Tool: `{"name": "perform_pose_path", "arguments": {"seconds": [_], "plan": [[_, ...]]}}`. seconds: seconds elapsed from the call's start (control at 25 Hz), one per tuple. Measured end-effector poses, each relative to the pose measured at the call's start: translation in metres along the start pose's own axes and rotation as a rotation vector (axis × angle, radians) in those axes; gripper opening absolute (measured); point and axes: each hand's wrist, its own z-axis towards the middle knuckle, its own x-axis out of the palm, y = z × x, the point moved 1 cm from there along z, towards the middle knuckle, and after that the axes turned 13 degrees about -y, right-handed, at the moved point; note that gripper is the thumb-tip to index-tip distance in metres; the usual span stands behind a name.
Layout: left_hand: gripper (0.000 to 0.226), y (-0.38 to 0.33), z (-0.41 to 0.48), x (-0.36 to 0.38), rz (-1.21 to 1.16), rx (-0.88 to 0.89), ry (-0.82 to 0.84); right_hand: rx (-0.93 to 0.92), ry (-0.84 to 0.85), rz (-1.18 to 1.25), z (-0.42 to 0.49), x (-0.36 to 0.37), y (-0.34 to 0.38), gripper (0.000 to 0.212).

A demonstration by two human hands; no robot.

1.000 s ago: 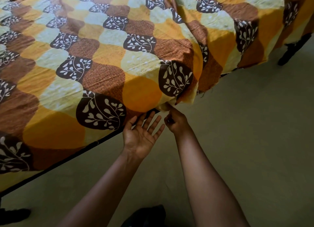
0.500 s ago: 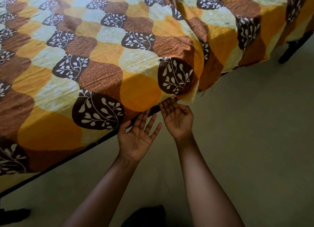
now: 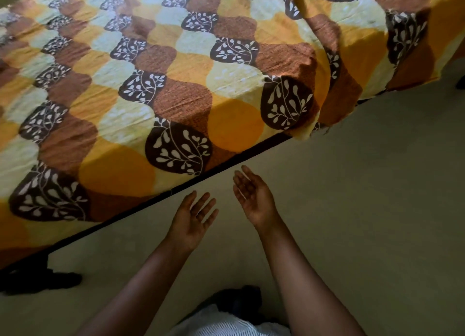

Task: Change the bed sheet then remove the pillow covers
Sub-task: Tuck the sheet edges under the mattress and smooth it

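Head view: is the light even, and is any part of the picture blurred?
Head view: light uneven, bright on the sheet, dim on the floor and both open hands, left, right; the sheet's far edge is blurred; the straight bed edge runs slanted.

2 bare forearms, no sleeves, white ribbed garment [image 3: 226, 325] at the waist
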Motion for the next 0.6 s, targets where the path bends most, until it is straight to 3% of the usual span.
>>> {"name": "perform_pose_path", "arguments": {"seconds": [0.28, 0.4, 0.6], "plan": [[0.037, -0.03, 0.016, -0.036, -0.173, 0.277, -0.213, 0.088, -0.018, -0.384, -0.007, 0.033, -0.059, 0.03], [0.034, -0.036, 0.019, -0.034, -0.188, 0.255, -0.284, 0.068, -0.025, -0.453, -0.009, 0.04, -0.065, 0.031], [0.026, -0.022, 0.017, -0.045, -0.013, 0.124, -0.373, 0.037, 0.005, -0.464, -0.004, 0.046, -0.07, 0.037]]}}
